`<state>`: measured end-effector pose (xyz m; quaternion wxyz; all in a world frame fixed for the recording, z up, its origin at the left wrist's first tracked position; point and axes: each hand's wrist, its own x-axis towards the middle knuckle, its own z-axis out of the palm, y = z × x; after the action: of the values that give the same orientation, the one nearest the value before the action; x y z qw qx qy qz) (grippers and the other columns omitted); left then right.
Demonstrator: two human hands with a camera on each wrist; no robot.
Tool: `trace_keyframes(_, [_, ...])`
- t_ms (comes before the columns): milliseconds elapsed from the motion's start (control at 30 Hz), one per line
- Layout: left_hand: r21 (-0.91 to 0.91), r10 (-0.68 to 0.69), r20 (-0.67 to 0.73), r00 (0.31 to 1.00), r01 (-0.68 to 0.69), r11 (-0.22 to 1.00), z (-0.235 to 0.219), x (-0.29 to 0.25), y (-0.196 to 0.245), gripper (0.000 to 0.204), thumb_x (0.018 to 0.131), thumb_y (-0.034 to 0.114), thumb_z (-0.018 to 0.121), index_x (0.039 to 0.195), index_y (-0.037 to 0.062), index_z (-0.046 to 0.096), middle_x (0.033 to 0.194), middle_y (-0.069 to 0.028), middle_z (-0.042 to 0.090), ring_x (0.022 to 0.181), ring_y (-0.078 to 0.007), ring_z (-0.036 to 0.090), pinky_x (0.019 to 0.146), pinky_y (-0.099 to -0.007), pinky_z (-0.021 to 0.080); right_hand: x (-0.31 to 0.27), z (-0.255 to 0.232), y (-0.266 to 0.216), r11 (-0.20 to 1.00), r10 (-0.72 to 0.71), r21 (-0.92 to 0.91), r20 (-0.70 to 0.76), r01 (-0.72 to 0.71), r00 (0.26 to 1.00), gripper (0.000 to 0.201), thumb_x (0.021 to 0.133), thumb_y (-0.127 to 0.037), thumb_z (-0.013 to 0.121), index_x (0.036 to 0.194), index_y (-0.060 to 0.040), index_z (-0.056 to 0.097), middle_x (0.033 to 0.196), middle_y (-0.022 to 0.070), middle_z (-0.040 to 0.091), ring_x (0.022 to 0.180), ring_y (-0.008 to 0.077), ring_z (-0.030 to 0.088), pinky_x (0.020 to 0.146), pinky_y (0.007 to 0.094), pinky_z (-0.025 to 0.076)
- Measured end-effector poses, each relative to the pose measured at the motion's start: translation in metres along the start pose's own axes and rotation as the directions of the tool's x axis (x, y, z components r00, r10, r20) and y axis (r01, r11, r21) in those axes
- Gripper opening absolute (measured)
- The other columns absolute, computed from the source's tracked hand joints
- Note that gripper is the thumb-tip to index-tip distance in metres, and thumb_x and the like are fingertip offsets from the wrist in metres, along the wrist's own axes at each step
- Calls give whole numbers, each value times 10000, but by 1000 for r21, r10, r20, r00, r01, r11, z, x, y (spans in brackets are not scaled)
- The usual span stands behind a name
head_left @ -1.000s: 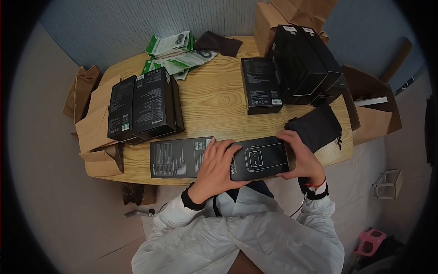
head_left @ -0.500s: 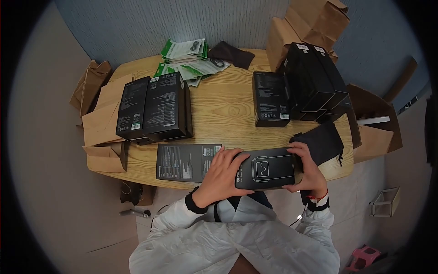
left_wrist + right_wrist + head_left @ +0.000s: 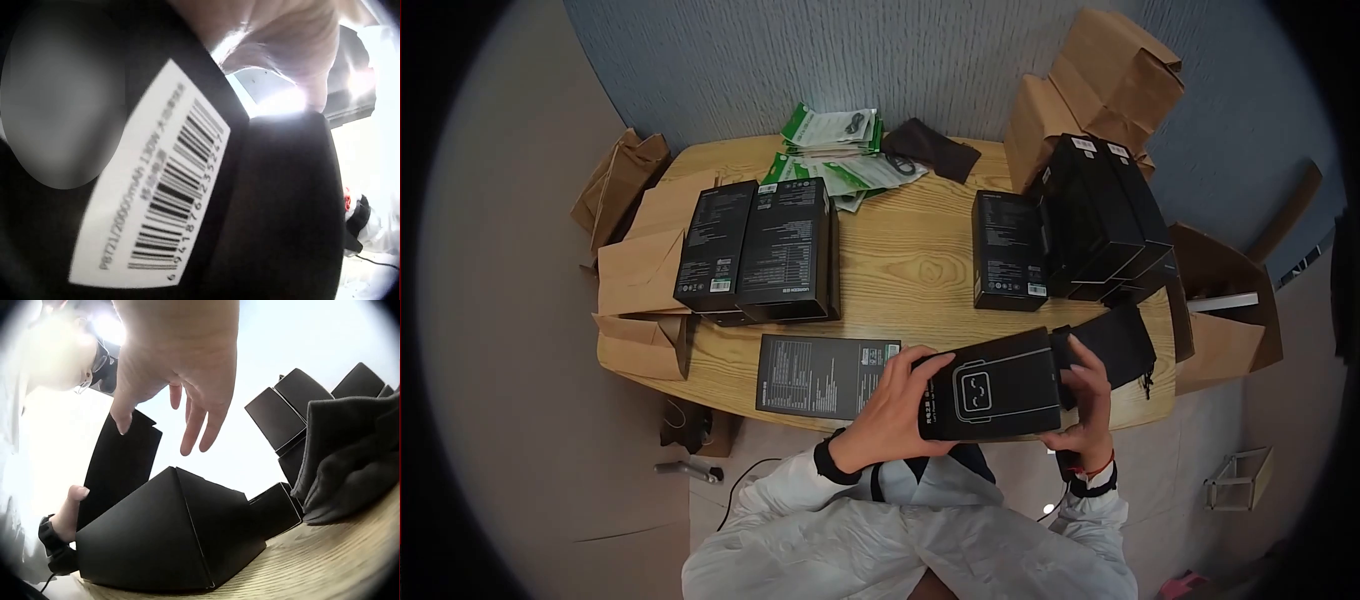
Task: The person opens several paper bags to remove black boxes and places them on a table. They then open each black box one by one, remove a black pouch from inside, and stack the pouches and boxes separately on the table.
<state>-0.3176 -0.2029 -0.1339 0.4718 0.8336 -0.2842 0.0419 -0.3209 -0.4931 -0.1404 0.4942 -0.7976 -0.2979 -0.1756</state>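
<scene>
A long black cardboard box with a white line-drawn face [image 3: 1000, 385] is held at the front edge of the light brown wooden bench [image 3: 910, 275], right of the middle. Its left end is gripped by the left hand [image 3: 890, 420], probably so that it is steady with the drawn side up. The right hand [image 3: 1090, 410] is held by the other end with its fingers apart and nothing gripped; whether the box is touched by it cannot be told.

A flat-lying black box with small white print [image 3: 810, 375] is set at the front edge, its right end partly hidden by the left hand. A soft black cloth bag [image 3: 1115, 350] is laid near the right edge, just behind the right hand, and may get in the way. Black boxes in a tall stack [image 3: 1095, 215] are piled toward the back right corner, perhaps to save room. More black boxes [image 3: 785, 245] are grouped toward the left edge. Green and white plastic packets [image 3: 830, 130] are heaped at the back edge.
</scene>
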Motion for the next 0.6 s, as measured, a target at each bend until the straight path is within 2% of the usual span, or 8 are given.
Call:
trace_keyframes(67, [-122,-22,-41,999,17,992,-5,-5,-2,1006,553,228,845,1383,61,301,1310,-211,316,1216,-409,377,1018,-447,366,9,10,-16,987,70,153,-141,-48,988,660,641,-119,823,1215,-52,504,1234,209,537,1002,311,630,910,373,472])
trace_keyframes(100, [-77,15,-49,999,-19,997,-10,-7,-5,1071,533,232,882,1381,38,257,1320,-199,320,1245,-359,377,1042,-437,345,10,7,-15,994,107,-7,-91,-108,990,559,661,-73,796,1161,-45,547,1127,175,586,951,281,632,850,346,484])
trace_keyframes(167, [-156,9,-47,999,-16,988,-15,-15,-14,1106,544,226,858,1418,52,203,1349,-223,287,1261,-390,355,1048,-438,352,15,6,-20,958,151,-238,-44,-157,988,279,708,22,719,974,-25,650,845,86,645,776,238,599,670,305,478])
trace_keyframes(267, [-99,78,100,992,-68,993,-32,-17,-26,1245,515,301,918,1437,19,131,1368,-214,316,1257,-356,400,1076,-446,310,14,8,-23,971,134,-210,79,-115,988,202,727,16,705,921,-23,665,795,78,632,733,251,572,647,325,465])
trace_keyframes(300, [-285,97,-52,994,-107,952,-24,-19,-33,1308,514,347,931,1463,27,89,1337,-201,378,1230,-332,440,1061,-455,323,15,10,-26,978,121,-185,144,-94,982,205,754,-30,709,953,-32,656,834,78,630,775,253,568,684,330,462])
trace_keyframes(400, [-424,78,-39,996,-87,901,-24,-20,-47,1337,532,370,924,1485,35,48,1320,-188,414,1215,-301,457,1050,-434,333,21,20,-34,960,115,-275,204,-55,972,202,784,-77,699,976,-43,648,882,79,626,837,250,563,730,328,453])
trace_keyframes(533, [-447,180,-26,983,-172,878,-21,-20,-72,1326,533,380,920,1493,30,75,1341,-165,414,1235,-269,439,1060,-392,307,30,22,-47,916,178,-393,225,-78,958,187,814,-102,676,991,-53,641,915,81,624,869,252,558,754,322,446])
trace_keyframes(600, [-378,119,-32,992,-122,918,-24,-21,-50,1297,538,371,919,1485,19,105,1349,-166,406,1250,-278,425,1067,-397,301,32,22,-48,927,196,-360,238,-100,951,161,835,-94,651,988,-47,644,934,91,619,868,247,560,746,318,451])
